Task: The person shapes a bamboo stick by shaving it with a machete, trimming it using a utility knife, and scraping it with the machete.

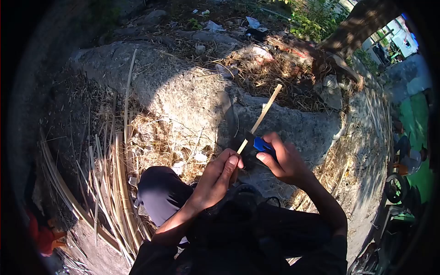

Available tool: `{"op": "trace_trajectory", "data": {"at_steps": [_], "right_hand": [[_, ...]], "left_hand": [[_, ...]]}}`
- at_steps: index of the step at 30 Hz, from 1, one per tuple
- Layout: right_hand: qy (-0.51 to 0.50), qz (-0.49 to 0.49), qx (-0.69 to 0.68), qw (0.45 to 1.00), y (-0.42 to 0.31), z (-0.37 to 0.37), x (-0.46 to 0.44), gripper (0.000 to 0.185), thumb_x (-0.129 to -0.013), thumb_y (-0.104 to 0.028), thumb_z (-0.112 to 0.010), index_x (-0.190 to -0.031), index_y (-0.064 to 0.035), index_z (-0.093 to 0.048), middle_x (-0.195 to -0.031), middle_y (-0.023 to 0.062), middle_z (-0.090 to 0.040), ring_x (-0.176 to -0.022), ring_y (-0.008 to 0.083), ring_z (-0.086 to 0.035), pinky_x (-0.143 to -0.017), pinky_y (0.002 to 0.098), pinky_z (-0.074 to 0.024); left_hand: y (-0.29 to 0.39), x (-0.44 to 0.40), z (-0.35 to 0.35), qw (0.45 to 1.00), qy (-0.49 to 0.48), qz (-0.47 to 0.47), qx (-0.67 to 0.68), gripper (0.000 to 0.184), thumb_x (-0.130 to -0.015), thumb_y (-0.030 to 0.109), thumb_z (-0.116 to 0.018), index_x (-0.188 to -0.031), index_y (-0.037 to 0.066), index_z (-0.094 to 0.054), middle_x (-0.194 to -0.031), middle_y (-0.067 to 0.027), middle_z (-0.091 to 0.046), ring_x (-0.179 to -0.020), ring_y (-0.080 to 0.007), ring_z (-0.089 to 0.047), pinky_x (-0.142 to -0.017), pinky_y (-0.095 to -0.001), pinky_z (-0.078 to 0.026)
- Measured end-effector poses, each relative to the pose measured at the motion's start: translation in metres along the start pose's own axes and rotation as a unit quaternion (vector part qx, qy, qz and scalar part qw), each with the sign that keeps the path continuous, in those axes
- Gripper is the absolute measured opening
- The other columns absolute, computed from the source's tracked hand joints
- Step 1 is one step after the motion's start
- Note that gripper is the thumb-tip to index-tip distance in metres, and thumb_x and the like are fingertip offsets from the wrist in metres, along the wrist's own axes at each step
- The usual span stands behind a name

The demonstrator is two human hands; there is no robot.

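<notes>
Just below and right of the frame's middle, the 2 bare hands meet at a slim, flat-sided pale strip (267, 110) that looks like split bamboo or wood, slanting up to the right. The left hand (216, 176) is closed around its lower end, thumb laid along the top. The right hand (285, 160) is curled around a smooth blue handle (262, 145), whose dark blade (249, 137) lies across the strip just above the left fingers. A dark-clothed knee (161, 190) sits at lower centre-left. At lower left lie long, slightly curved strips (120, 176), pale and smooth. Rough grey rock (183, 94) spans the centre, with brittle, tangled straw (153, 130) below it; a thick tree trunk (362, 27) leans at upper right.
</notes>
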State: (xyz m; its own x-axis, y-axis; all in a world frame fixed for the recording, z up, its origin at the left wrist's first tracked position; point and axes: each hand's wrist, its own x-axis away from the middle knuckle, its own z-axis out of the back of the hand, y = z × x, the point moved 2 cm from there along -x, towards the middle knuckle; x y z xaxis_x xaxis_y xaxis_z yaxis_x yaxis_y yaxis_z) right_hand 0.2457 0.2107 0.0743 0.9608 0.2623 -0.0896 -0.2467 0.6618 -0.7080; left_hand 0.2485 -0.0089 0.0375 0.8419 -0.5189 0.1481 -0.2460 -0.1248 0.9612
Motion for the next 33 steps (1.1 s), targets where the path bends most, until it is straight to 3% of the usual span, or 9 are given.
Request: {"op": "trace_trajectory", "data": {"at_steps": [10,12,16,19,21,24,28,31,33], "right_hand": [[0.04,0.083,0.154,0.984,0.002,-0.007,0.002,0.03,-0.1,-0.034,-0.069,-0.112,-0.0073,-0.06,-0.09,0.0104,-0.074,-0.071,0.0333,-0.073,-0.056,0.0423,-0.0553],[0.045,0.083,0.17,0.981,0.003,-0.007,0.002,0.029,-0.1,-0.033,-0.069,-0.111,-0.0082,-0.06,-0.088,0.0096,-0.073,-0.068,0.0315,-0.072,-0.054,0.0412,-0.0547],[0.036,0.075,0.204,0.975,0.006,-0.011,0.003,0.025,-0.1,-0.031,-0.068,-0.108,-0.0085,-0.061,-0.084,0.0084,-0.072,-0.063,0.0305,-0.07,-0.052,0.0408,-0.0523],[0.03,0.082,0.184,0.979,0.007,-0.014,0.003,0.022,-0.101,-0.029,-0.066,-0.107,-0.008,-0.061,-0.083,0.0091,-0.071,-0.063,0.0322,-0.069,-0.052,0.0416,-0.0506],[0.037,0.094,0.157,0.982,0.006,-0.016,0.003,0.022,-0.101,-0.029,-0.066,-0.105,-0.008,-0.061,-0.08,0.0095,-0.07,-0.061,0.0329,-0.068,-0.051,0.042,-0.0498],[0.032,0.084,0.127,0.988,0.007,-0.017,0.003,0.022,-0.102,-0.029,-0.065,-0.104,-0.0074,-0.061,-0.076,0.0108,-0.068,-0.06,0.0345,-0.067,-0.05,0.0421,-0.0485],[0.041,0.09,0.14,0.985,0.01,-0.019,0.001,0.026,-0.101,-0.031,-0.067,-0.099,-0.0067,-0.058,-0.072,0.0098,-0.069,-0.055,0.033,-0.065,-0.048,0.042,-0.049],[0.045,0.092,0.146,0.984,0.011,-0.017,0.0,0.027,-0.102,-0.031,-0.067,-0.096,-0.0064,-0.058,-0.069,0.0096,-0.068,-0.053,0.033,-0.065,-0.047,0.0423,-0.0486],[0.044,0.093,0.154,0.983,0.01,-0.017,0.0,0.028,-0.102,-0.032,-0.067,-0.094,-0.0062,-0.058,-0.068,0.0096,-0.067,-0.053,0.0331,-0.064,-0.046,0.0424,-0.0484]], "left_hand": [[-0.008,-0.002,-0.007,0.997,0.026,-0.038,-0.065,0.034,-0.116,0.033,-0.039,-0.107,0.007,-0.058,-0.066,0.0058,-0.041,-0.059,-0.006,-0.035,-0.056,-0.0261,-0.03],[-0.007,-0.002,-0.008,0.992,0.039,-0.015,-0.12,0.028,-0.116,0.025,-0.042,-0.107,0.004,-0.058,-0.063,-0.0027,-0.047,-0.057,-0.0138,-0.046,-0.056,-0.0321,-0.037],[-0.006,-0.002,-0.013,0.985,0.06,-0.018,-0.163,0.028,-0.115,0.024,-0.042,-0.107,0.003,-0.058,-0.063,-0.0049,-0.048,-0.057,-0.0158,-0.048,-0.056,-0.0339,-0.038],[-0.014,-0.004,-0.014,0.985,0.07,-0.008,-0.156,0.028,-0.116,0.024,-0.041,-0.105,0.003,-0.057,-0.064,-0.0016,-0.045,-0.057,-0.012,-0.043,-0.055,-0.0318,-0.034],[-0.019,-0.005,-0.014,0.999,0.045,0.018,-0.021,0.028,-0.116,0.023,-0.04,-0.104,0.004,-0.057,-0.067,0.0023,-0.041,-0.059,-0.0078,-0.037,-0.055,-0.0289,-0.03],[-0.014,-0.005,-0.015,0.997,0.038,0.06,0.034,0.028,-0.116,0.023,-0.039,-0.103,0.005,-0.056,-0.07,0.0051,-0.037,-0.062,-0.005,-0.032,-0.055,-0.0264,-0.026],[-0.016,-0.006,-0.013,0.997,0.037,0.062,0.027,0.029,-0.116,0.023,-0.04,-0.101,0.005,-0.055,-0.068,0.0039,-0.039,-0.061,-0.0059,-0.034,-0.055,-0.0273,-0.028],[-0.022,-0.006,-0.011,0.996,0.038,0.003,-0.085,0.028,-0.115,0.024,-0.041,-0.101,0.004,-0.054,-0.066,-0.002,-0.044,-0.058,-0.0116,-0.042,-0.055,-0.0317,-0.034],[-0.018,-0.004,-0.012,0.975,0.082,0.008,-0.205,0.026,-0.114,0.025,-0.043,-0.103,0.004,-0.053,-0.066,-0.01,-0.05,-0.058,-0.0214,-0.051,-0.056,-0.0384,-0.039]]}}
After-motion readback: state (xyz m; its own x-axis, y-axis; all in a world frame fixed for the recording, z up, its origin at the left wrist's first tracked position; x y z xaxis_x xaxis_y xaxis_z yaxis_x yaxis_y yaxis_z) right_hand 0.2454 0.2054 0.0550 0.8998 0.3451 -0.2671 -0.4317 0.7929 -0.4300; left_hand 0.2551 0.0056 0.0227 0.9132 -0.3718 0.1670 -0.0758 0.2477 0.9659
